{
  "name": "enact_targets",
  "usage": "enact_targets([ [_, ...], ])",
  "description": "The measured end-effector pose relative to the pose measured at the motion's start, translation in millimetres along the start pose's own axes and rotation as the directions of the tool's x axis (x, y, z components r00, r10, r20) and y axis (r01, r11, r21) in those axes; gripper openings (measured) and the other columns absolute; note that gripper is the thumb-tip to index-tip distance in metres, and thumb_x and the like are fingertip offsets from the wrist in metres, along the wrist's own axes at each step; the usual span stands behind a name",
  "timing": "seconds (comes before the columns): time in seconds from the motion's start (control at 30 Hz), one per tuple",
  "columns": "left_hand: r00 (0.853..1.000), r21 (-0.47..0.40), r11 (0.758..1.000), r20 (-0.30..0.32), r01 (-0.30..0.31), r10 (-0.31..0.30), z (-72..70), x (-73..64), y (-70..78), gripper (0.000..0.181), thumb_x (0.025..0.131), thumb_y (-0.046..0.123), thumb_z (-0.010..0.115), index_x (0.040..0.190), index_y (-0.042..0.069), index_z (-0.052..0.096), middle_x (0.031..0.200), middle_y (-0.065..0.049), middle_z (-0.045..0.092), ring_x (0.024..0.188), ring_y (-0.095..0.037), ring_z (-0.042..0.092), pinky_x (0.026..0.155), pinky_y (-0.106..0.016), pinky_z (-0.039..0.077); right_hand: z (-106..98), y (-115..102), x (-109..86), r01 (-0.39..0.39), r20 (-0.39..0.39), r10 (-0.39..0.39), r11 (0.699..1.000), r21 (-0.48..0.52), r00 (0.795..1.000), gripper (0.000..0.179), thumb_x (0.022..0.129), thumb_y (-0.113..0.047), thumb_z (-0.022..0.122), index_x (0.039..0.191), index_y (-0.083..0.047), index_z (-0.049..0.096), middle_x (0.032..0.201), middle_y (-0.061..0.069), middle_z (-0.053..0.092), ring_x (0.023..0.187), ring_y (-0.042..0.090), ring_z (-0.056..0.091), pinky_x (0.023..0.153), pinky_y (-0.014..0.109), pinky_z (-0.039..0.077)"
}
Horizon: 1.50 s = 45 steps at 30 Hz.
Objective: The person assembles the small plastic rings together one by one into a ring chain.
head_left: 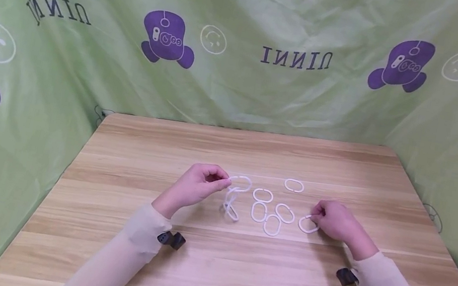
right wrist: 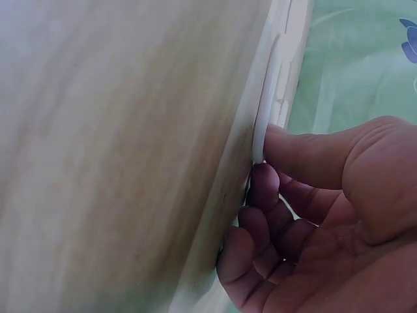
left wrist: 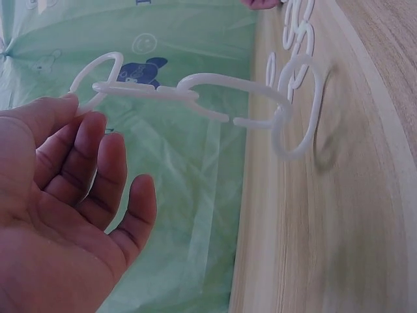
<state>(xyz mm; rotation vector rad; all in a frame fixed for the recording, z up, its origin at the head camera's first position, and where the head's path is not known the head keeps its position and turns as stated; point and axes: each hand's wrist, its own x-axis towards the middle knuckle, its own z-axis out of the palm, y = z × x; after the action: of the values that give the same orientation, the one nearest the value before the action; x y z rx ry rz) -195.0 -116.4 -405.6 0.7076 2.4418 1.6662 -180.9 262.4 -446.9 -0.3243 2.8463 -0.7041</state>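
A short chain of several white plastic links [left wrist: 225,80] hangs from my left hand [head_left: 197,187], which pinches the top link between thumb and fingertips. In the left wrist view each link has a small gap in its side, and the lowest one hangs close to the tabletop. On the right, my right hand [head_left: 336,221] pinches the edge of a single white link [right wrist: 262,124] between thumb and forefinger. That link lies low along the table, its right end hidden by the fingertips.
Between the hands, several loose white links lie on the wooden table [head_left: 233,276], among them an oval link [head_left: 295,180] farthest back. Green printed curtains [head_left: 238,88] stand behind the table and at both sides. Each sleeve carries a small black wrist device [head_left: 177,241].
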Motion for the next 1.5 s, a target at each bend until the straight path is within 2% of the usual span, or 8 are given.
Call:
enact_targets([
  [0.17, 1.0, 0.007, 1.0, -0.002, -0.009, 0.009, 0.5, 2.8, 0.8, 0.013, 0.092, 0.023, 0.071, 0.093, 0.01, 0.073, 0.084, -0.005, 0.068, 0.075, -0.017, 0.058, 0.066, -0.028, 0.046, -2, -2, 1.5, 0.006, -0.012, -0.005, 0.999, 0.033, 1.0, 0.008, 0.091, -0.012, 0.067, 0.088, -0.005, 0.064, 0.077, 0.001, 0.058, 0.069, 0.017, 0.051, 0.066, 0.034, 0.042],
  [0.3, 1.0, -0.003, 1.0, 0.003, -0.006, 0.006, 1.0, 5.0, 1.3, 0.014, 0.092, 0.022, 0.071, 0.094, 0.008, 0.073, 0.087, -0.013, 0.069, 0.075, -0.017, 0.059, 0.066, -0.027, 0.047, -4, -3, 3.6, 0.024, -0.031, -0.022, 0.998, 0.061, 0.999, 0.008, 0.092, -0.013, 0.066, 0.088, -0.007, 0.064, 0.077, 0.001, 0.058, 0.069, 0.017, 0.051, 0.066, 0.034, 0.042],
  [0.47, 1.0, -0.007, 1.0, 0.001, -0.004, 0.004, 0.3, 7.5, 2.5, 0.015, 0.092, 0.022, 0.071, 0.095, 0.007, 0.074, 0.088, -0.016, 0.069, 0.076, -0.017, 0.06, 0.067, -0.027, 0.047, -8, -10, 6.7, 0.064, -0.07, -0.053, 0.985, 0.159, 0.996, 0.006, 0.092, -0.011, 0.065, 0.091, -0.005, 0.065, 0.078, 0.002, 0.06, 0.071, 0.017, 0.052, 0.067, 0.033, 0.044],
  [0.6, 1.0, -0.001, 1.0, -0.004, -0.018, 0.018, -1.0, 9.3, 3.6, 0.015, 0.092, 0.022, 0.071, 0.095, 0.007, 0.074, 0.087, -0.016, 0.07, 0.077, -0.017, 0.062, 0.069, -0.027, 0.049, -13, -25, 7.4, 0.107, -0.124, -0.081, 0.969, 0.224, 0.989, 0.009, 0.093, -0.009, 0.065, 0.099, -0.003, 0.068, 0.083, 0.003, 0.063, 0.075, 0.017, 0.055, 0.069, 0.032, 0.047],
  [0.83, 0.999, 0.01, 0.999, 0.015, -0.03, 0.03, -0.3, 8.2, 2.2, 0.015, 0.093, 0.022, 0.071, 0.096, 0.008, 0.074, 0.086, -0.008, 0.069, 0.077, -0.017, 0.061, 0.068, -0.028, 0.05, -20, -63, 2.8, 0.201, -0.196, -0.148, 0.938, 0.282, 0.969, 0.016, 0.096, -0.02, 0.066, 0.104, -0.006, 0.07, 0.09, 0.006, 0.067, 0.077, 0.018, 0.058, 0.067, 0.031, 0.049],
  [1.2, 0.999, 0.05, 0.998, 0.039, -0.039, 0.038, 8.2, -3.8, -2.3, 0.013, 0.092, 0.025, 0.071, 0.095, 0.013, 0.074, 0.086, -0.004, 0.07, 0.076, -0.016, 0.06, 0.066, -0.028, 0.05, -8, -118, -4.7, 0.355, -0.255, -0.274, 0.86, 0.366, 0.927, 0.008, 0.094, -0.02, 0.068, 0.099, -0.014, 0.071, 0.083, -0.005, 0.065, 0.072, 0.018, 0.058, 0.062, 0.028, 0.049],
  [1.33, 0.997, 0.055, 0.997, 0.042, -0.06, 0.058, 11.5, -5.8, 0.1, 0.012, 0.092, 0.022, 0.072, 0.095, 0.011, 0.074, 0.084, 0.002, 0.069, 0.076, -0.015, 0.061, 0.067, -0.028, 0.051, -7, -130, -1.9, 0.372, -0.255, -0.292, 0.852, 0.367, 0.922, 0.01, 0.094, -0.019, 0.068, 0.099, -0.011, 0.071, 0.083, -0.007, 0.065, 0.073, 0.018, 0.058, 0.063, 0.029, 0.049],
  [1.5, 0.994, 0.065, 0.993, 0.048, -0.097, 0.094, 13.8, -5.3, 4.6, 0.013, 0.092, 0.02, 0.071, 0.095, 0.008, 0.074, 0.085, -0.001, 0.07, 0.075, -0.015, 0.06, 0.066, -0.029, 0.051, -7, -137, 2.8, 0.388, -0.255, -0.31, 0.846, 0.365, 0.916, 0.006, 0.095, -0.016, 0.067, 0.098, -0.013, 0.071, 0.082, -0.006, 0.064, 0.071, 0.017, 0.058, 0.061, 0.029, 0.049],
])
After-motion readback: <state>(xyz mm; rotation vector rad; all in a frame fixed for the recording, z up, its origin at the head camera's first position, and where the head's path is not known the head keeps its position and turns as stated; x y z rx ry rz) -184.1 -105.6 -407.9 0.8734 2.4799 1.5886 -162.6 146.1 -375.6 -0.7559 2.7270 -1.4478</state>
